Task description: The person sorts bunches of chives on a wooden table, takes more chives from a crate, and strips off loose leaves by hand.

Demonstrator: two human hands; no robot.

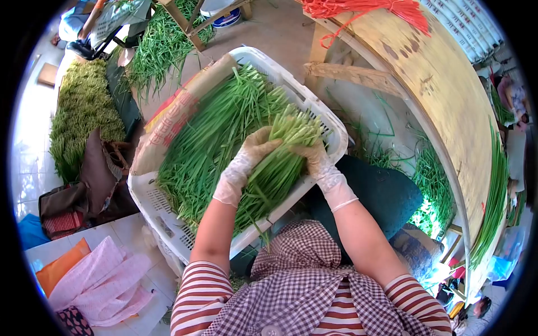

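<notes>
Both hands wear thin whitish gloves and grip one bundle of long green stalks (pixel 288 143) over a white plastic crate (pixel 330 120). My left hand (pixel 255 148) is closed round the bundle's left side. At its right side, just below the pale cut ends, my right hand (pixel 314 157) has its fingers pressed against the stalks. More green stalks (pixel 202 129) fill the crate beneath and to the left. A brown paper sack with red print (pixel 179 112) lines the crate's left wall.
A curved wooden table (pixel 448 84) on the right bears red ties (pixel 386 11) and green stalks (pixel 493 196). Loose greens (pixel 162 45) lie on the floor at the upper left. Pink cloth (pixel 101 280) lies at the lower left. A person (pixel 513 101) is at the far right.
</notes>
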